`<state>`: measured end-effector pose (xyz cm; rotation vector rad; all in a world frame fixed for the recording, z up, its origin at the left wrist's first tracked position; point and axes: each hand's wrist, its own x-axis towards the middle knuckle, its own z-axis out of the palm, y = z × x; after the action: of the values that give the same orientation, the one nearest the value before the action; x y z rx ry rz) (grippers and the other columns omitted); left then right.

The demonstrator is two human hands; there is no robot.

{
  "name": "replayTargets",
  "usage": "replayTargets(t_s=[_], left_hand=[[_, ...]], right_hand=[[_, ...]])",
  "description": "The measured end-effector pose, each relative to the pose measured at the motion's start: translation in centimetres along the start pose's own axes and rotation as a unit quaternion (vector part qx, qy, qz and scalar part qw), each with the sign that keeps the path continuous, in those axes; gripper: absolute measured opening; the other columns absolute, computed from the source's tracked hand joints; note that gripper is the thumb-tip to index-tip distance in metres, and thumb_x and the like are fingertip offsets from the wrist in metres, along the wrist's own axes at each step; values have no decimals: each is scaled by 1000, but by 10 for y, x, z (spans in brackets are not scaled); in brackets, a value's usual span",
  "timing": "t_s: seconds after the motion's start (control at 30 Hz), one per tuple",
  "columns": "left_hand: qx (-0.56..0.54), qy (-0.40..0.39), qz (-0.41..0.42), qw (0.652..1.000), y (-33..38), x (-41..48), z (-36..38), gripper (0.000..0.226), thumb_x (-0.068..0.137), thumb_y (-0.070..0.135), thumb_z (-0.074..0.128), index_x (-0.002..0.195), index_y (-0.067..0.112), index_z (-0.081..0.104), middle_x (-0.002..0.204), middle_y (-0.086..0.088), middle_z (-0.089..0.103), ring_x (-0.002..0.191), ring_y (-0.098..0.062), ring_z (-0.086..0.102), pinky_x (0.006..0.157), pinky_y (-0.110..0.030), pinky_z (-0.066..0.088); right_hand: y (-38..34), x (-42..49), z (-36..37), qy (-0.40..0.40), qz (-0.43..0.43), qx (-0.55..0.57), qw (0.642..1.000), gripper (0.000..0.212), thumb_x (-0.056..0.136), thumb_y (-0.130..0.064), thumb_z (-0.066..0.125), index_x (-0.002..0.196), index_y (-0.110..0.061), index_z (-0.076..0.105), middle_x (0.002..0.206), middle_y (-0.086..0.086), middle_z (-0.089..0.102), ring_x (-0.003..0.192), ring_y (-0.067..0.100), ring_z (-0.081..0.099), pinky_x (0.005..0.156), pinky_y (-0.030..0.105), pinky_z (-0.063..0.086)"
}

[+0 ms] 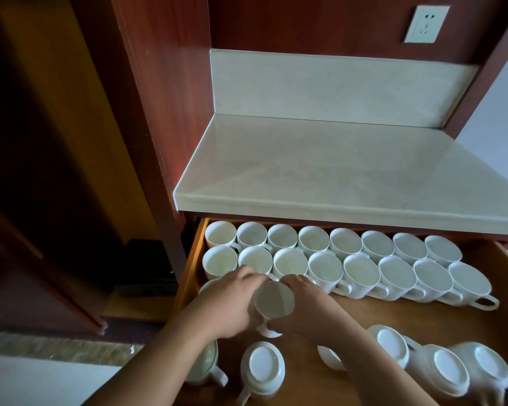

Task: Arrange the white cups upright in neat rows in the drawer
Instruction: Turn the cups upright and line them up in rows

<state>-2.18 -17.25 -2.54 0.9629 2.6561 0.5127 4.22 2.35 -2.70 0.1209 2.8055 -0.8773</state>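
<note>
An open wooden drawer (440, 320) holds two neat rows of upright white cups (361, 272) along its back. Just in front of those rows, my left hand (232, 300) and my right hand (308, 306) hold one white cup (273, 301) between them, its mouth facing up and its handle pointing toward me. Upside-down cups lie nearer the front: one (263, 367) at the lower middle and several (449, 367) at the right. Another upright cup (206, 364) is partly hidden under my left forearm.
A pale stone countertop (335, 174) overhangs the back of the drawer. Red-brown cabinet panels (159, 98) rise at the left, with a dark gap and floor beyond. A wall socket (425, 24) sits at the upper right.
</note>
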Motion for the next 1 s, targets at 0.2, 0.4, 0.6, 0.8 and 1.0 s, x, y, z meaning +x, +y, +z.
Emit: replayTargets(t_s=[0.2, 0.4, 0.6, 0.8, 1.0], left_hand=[[87, 50, -99, 990, -24, -23, -5, 39, 86, 51, 72, 112, 26, 57, 115, 8, 49, 109, -16, 50, 89, -29, 46], [128, 29, -77, 988, -16, -26, -3, 11, 91, 21, 65, 84, 26, 58, 99, 6, 56, 93, -17, 59, 70, -26, 40], [117, 3, -53, 992, -22, -24, 0, 18, 93, 12, 59, 82, 25, 53, 85, 10, 43, 67, -8, 41, 53, -16, 30], [138, 26, -45, 989, -25, -27, 2, 25, 92, 9, 59, 77, 25, 47, 83, 8, 44, 75, -14, 47, 60, -24, 30], [149, 17, -27, 988, -27, -28, 0, 22, 94, 9, 56, 82, 25, 47, 88, 6, 46, 77, -15, 47, 64, -26, 33]], right_hand=[[7, 2, 9, 10, 55, -26, 998, 91, 67, -56, 82, 141, -24, 41, 131, -6, 48, 111, 15, 54, 94, 30, 49], [4, 8, 21, 34, 82, -35, 995, 86, 66, -59, 80, 135, -22, 43, 127, -3, 49, 111, 17, 55, 91, 33, 50], [4, 10, 28, 45, 94, -14, 994, 92, 66, -61, 80, 139, -22, 39, 131, -3, 48, 115, 18, 54, 92, 29, 46], [5, 9, 29, 22, 83, -19, 996, 95, 65, -60, 82, 139, -23, 38, 130, -3, 45, 112, 18, 53, 85, 25, 42], [2, 10, 32, 30, 71, -14, 997, 88, 69, -53, 84, 137, -20, 40, 120, -4, 41, 111, 19, 54, 83, 24, 39]])
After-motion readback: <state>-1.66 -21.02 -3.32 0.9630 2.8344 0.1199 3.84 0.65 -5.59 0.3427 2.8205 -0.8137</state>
